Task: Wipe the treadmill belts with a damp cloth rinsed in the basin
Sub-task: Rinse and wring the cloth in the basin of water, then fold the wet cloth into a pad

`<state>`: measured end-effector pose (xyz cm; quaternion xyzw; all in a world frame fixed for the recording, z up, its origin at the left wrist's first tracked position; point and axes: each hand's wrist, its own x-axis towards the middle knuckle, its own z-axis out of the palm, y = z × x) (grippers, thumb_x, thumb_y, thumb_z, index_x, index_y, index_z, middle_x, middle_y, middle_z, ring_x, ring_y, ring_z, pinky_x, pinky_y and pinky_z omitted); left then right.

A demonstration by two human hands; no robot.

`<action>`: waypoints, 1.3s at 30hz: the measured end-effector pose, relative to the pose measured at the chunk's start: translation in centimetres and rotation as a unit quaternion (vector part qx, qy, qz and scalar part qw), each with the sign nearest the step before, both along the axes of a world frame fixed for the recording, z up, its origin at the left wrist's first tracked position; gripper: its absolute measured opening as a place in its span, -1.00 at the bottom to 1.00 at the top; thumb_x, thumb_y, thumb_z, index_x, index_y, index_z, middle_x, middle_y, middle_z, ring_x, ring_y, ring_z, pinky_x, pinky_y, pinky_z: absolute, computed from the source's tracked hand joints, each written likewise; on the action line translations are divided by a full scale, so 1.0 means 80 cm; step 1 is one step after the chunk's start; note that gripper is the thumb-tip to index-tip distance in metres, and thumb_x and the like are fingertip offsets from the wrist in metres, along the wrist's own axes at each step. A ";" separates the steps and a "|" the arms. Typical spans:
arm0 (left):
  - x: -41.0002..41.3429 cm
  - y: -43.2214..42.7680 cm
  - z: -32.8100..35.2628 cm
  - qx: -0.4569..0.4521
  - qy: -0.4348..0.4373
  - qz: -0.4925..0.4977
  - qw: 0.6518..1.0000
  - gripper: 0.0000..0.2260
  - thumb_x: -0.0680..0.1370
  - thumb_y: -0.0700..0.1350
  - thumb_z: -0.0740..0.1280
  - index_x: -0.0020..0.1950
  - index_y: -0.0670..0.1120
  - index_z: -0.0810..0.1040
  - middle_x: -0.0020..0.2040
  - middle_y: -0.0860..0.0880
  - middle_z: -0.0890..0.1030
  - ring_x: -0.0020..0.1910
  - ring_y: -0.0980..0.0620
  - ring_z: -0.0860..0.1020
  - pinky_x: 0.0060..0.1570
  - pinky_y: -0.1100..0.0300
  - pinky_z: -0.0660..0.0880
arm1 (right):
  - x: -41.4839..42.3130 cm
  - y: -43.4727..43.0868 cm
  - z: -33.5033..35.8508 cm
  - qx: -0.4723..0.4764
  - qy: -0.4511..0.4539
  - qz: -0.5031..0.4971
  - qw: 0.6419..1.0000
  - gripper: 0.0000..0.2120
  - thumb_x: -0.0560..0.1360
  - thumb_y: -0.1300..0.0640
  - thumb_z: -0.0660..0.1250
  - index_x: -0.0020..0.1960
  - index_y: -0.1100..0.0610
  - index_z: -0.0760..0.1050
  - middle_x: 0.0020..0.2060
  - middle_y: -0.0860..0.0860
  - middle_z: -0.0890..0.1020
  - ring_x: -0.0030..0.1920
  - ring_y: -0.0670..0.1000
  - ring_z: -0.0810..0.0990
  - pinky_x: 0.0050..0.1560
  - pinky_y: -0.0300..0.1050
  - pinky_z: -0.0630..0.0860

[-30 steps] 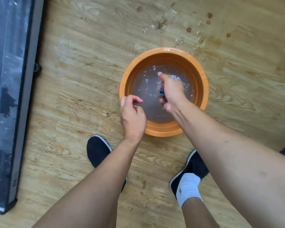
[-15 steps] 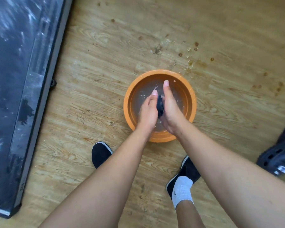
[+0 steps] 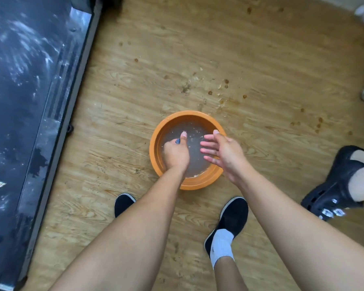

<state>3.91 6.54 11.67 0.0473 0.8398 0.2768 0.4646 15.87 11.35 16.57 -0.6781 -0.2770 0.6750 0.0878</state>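
Note:
An orange basin (image 3: 198,183) of cloudy water stands on the wooden floor in front of my feet. My left hand (image 3: 176,153) is fisted over the water on a dark blue cloth (image 3: 177,141), of which only a small bit shows between thumb and fingers. My right hand (image 3: 223,152) hovers over the basin's right side, fingers spread, holding nothing. The treadmill belt (image 3: 15,101) lies along the left, dark and streaked with wet smears.
The treadmill's grey side rail (image 3: 57,122) runs diagonally next to the basin. My two black shoes (image 3: 233,217) stand just behind the basin. Another person's foot in a black clog (image 3: 336,190) is at the right edge. The floor beyond the basin is spotted with stains.
My right hand has let go of the cloth and opened to the right; my left hand has closed on it. The view has pulled back and shifted.

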 end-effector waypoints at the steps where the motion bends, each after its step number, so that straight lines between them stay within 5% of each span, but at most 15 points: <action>1: 0.000 0.005 0.016 -0.014 0.016 -0.023 1.000 -0.52 0.65 0.10 0.32 -0.40 -0.10 0.42 -0.33 -0.20 0.57 -0.24 -0.29 0.54 -0.20 0.06 0.38 | -0.003 0.004 0.007 -0.004 0.001 0.008 1.000 -0.58 0.75 -0.08 0.15 0.27 0.21 0.60 0.16 0.17 0.71 0.14 0.13 0.71 0.09 -0.05 0.64; 4: -0.003 0.024 0.073 -0.034 0.075 -0.101 0.991 -0.59 0.63 0.06 0.27 -0.34 -0.12 0.52 -0.31 -0.13 0.59 -0.11 -0.28 0.62 -0.18 0.09 0.40 | -0.017 0.018 0.032 -0.004 -0.013 0.045 0.999 -0.56 0.75 -0.09 0.15 0.26 0.24 0.60 0.12 0.16 0.70 0.04 0.10 0.67 0.00 -0.10 0.62; 7: -0.004 0.036 0.122 -0.044 0.095 -0.156 0.982 -0.56 0.69 0.13 0.20 -0.08 -0.16 0.69 -0.02 -0.23 0.72 0.05 -0.29 0.65 0.01 0.03 0.52 | -0.027 0.029 0.072 -0.003 -0.037 0.062 0.997 -0.62 0.75 -0.07 0.14 0.14 0.21 0.58 -0.05 0.16 0.64 -0.18 0.05 0.60 -0.21 -0.15 0.53; 10: -0.004 0.035 0.165 -0.053 0.109 -0.198 0.973 -0.51 0.71 0.16 0.16 -0.02 -0.17 0.71 0.04 -0.26 0.71 0.07 -0.30 0.65 -0.05 0.06 0.48 | -0.031 0.028 0.115 0.012 -0.049 0.156 0.986 -0.64 0.74 -0.09 0.15 -0.04 0.11 0.55 -0.16 0.12 0.59 -0.29 0.04 0.53 -0.26 -0.10 0.46; 13: -0.008 0.029 0.212 -0.039 0.124 -0.226 0.965 -0.50 0.73 0.13 0.15 -0.05 -0.20 0.70 0.01 -0.27 0.71 0.04 -0.31 0.65 -0.13 0.08 0.42 | -0.028 0.029 0.168 0.079 -0.089 0.313 0.942 -0.59 0.71 -0.13 0.12 -0.12 0.10 0.53 -0.17 0.12 0.62 -0.15 0.18 0.59 -0.02 0.10 0.56; 17: -0.022 0.032 0.303 -0.011 0.145 -0.249 0.957 -0.50 0.75 0.05 0.15 -0.13 -0.26 0.66 -0.02 -0.32 0.69 0.01 -0.33 0.63 -0.17 0.08 0.33 | -0.025 0.048 0.274 0.137 -0.139 0.452 0.871 -0.63 0.74 0.04 0.11 0.24 0.22 0.61 0.20 0.18 0.67 0.22 0.22 0.60 0.18 -0.01 0.50; 21: -0.034 0.029 0.425 0.006 0.170 -0.264 0.949 -0.49 0.73 0.09 0.16 -0.12 -0.28 0.65 -0.04 -0.34 0.68 0.06 -0.37 0.62 -0.05 -0.04 0.50 | -0.018 0.060 0.403 0.152 -0.175 0.461 0.856 -0.66 0.73 0.07 0.17 0.36 0.19 0.58 0.31 0.16 0.64 0.32 0.20 0.57 0.30 -0.02 0.50; 31: -0.051 -0.023 0.704 0.000 0.186 -0.352 0.917 -0.50 0.74 0.11 0.14 -0.04 -0.22 0.70 0.02 -0.26 0.72 0.13 -0.28 0.65 0.07 -0.03 0.52 | -0.040 0.016 0.641 0.158 -0.172 0.407 0.883 -0.73 0.65 0.12 0.22 0.19 0.12 0.67 0.12 0.11 0.72 0.18 0.17 0.67 0.10 -0.08 0.55; 36: -0.072 -0.017 0.794 0.023 0.294 -0.388 0.873 -0.10 0.54 0.37 -0.34 0.01 -0.14 0.67 0.06 -0.17 0.71 0.15 -0.22 0.65 0.13 -0.03 0.52 | -0.054 0.037 0.756 0.179 -0.175 0.489 0.836 -0.74 0.66 0.07 0.19 0.07 0.14 0.63 -0.13 0.10 0.67 -0.15 0.09 0.64 -0.29 -0.15 0.52; 39: -0.088 0.001 0.890 0.001 0.316 -0.413 0.854 -0.34 0.68 0.29 -0.13 0.16 -0.09 0.63 0.20 -0.14 0.66 0.27 -0.16 0.60 0.22 0.03 0.48 | -0.047 0.061 0.823 0.201 -0.202 0.497 0.820 -0.79 0.62 0.04 0.18 -0.08 0.06 0.54 -0.18 0.08 0.64 -0.23 0.09 0.64 -0.39 -0.18 0.51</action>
